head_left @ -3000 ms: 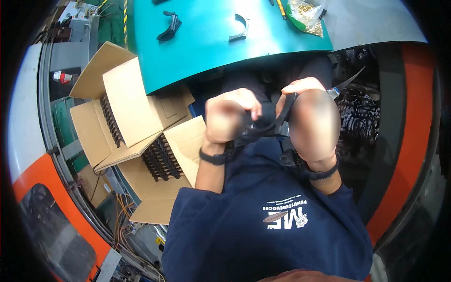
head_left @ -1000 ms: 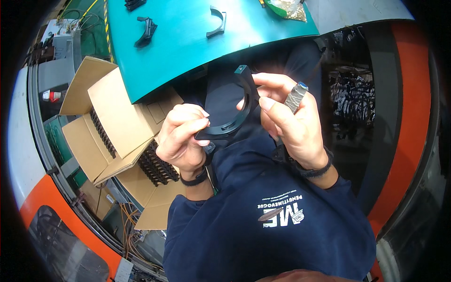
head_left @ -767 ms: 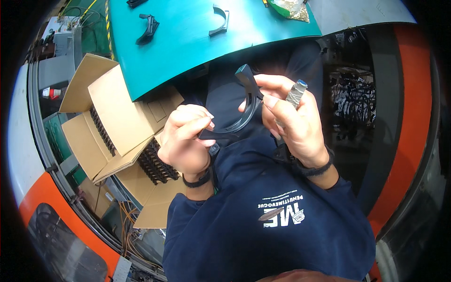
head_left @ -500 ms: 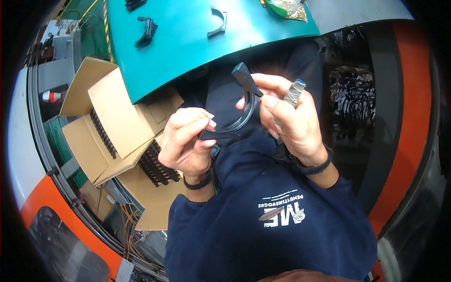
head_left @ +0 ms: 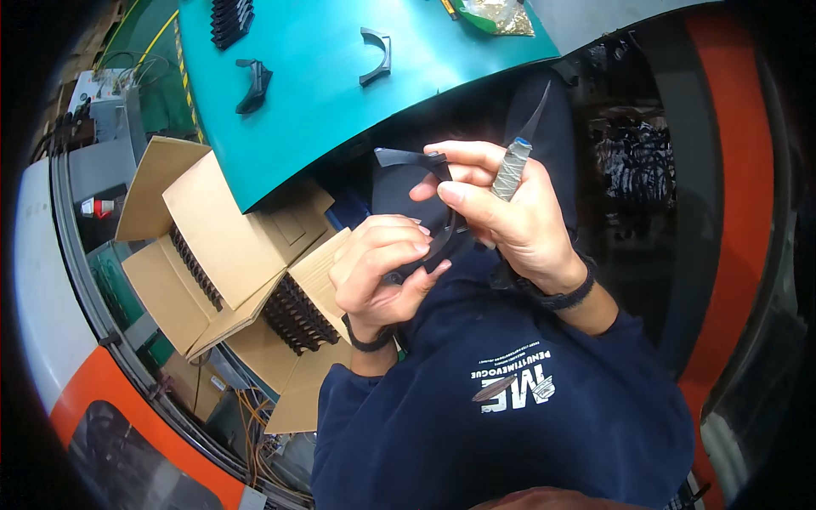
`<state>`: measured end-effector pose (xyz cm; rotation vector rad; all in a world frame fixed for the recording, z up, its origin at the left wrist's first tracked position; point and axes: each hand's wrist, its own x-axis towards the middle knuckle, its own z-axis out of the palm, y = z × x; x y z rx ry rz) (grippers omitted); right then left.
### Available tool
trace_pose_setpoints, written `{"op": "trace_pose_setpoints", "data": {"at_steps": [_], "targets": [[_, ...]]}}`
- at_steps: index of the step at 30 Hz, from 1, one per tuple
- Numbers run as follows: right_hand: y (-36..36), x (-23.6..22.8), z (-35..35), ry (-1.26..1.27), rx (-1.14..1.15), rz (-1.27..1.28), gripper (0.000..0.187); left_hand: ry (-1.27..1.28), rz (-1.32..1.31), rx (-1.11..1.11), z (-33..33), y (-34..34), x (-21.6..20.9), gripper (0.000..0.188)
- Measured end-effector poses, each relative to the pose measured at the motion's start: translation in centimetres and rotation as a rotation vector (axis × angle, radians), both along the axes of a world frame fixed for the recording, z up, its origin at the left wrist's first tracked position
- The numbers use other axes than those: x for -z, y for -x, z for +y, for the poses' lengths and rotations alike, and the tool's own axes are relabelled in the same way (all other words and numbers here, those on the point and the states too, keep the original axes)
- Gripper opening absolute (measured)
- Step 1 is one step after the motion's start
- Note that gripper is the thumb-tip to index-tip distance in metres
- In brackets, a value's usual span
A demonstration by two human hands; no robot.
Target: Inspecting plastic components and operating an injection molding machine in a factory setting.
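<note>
Between my hands, over my lap, is a black C-shaped plastic part (head_left: 410,160). My left hand (head_left: 378,270) pinches its lower end between thumb and fingers. My right hand (head_left: 518,208) grips the upper side of the same part with thumb and fingertips. Tucked in that right hand as well is a knife (head_left: 512,168) with a tape-wrapped handle, its thin pointed blade sticking up and away from me. On the green table lie two similar curved black parts, one a C-shaped part (head_left: 376,58) and the other a curved part (head_left: 253,87) farther left.
A stack of black parts (head_left: 231,21) and a bag of golden bits (head_left: 506,15) sit on the green table (head_left: 306,110). At my left stand open cardboard boxes (head_left: 229,229) holding rows of black parts (head_left: 297,314). An orange machine panel (head_left: 735,187) rises at the right.
The C-shaped part has been turned, its upper end now pointing left. My left hand moved right, closer to my right hand. The knife's blade now shows above its handle.
</note>
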<state>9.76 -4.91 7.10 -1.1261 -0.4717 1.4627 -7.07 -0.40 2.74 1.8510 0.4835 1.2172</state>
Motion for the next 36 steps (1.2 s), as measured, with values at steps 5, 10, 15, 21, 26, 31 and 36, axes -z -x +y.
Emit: {"op": "trace_pose_setpoints", "data": {"at_steps": [5, 10, 15, 21, 26, 31, 36], "targets": [[-0.1, -0.5, 0.1, 0.01, -0.027, 0.062, 0.037, -0.04, 0.02, 0.058, 0.2, 0.3, 0.2, 0.028], [0.1, -0.6, 0.1, 0.012, -0.039, 0.015, 0.036, -0.008, -0.034, 0.086, 0.1, 0.2, 0.4, 0.025], [0.0, -0.9, 0.1, 0.027, -0.09, 0.022, 0.035, 0.017, -0.07, 0.118, -0.1, 0.1, 0.1, 0.026], [0.0, -0.7, 0.1, 0.001, -0.1, 0.007, 0.035, 0.016, -0.059, 0.106, -0.1, 0.1, 0.2, 0.026], [0.1, -0.4, 0.0, -0.046, -0.089, -0.016, 0.036, 0.004, -0.049, 0.092, -0.1, 0.1, 0.6, 0.026], [0.0, -0.2, -0.1, -0.053, -0.096, -0.018, 0.036, 0.01, -0.046, 0.092, -0.2, 0.1, 0.8, 0.025], [-0.2, -0.4, -0.5, -0.062, -0.08, -0.036, 0.043, 0.072, -0.157, 0.078, -0.1, 0.5, 1.4, 0.021]]}}
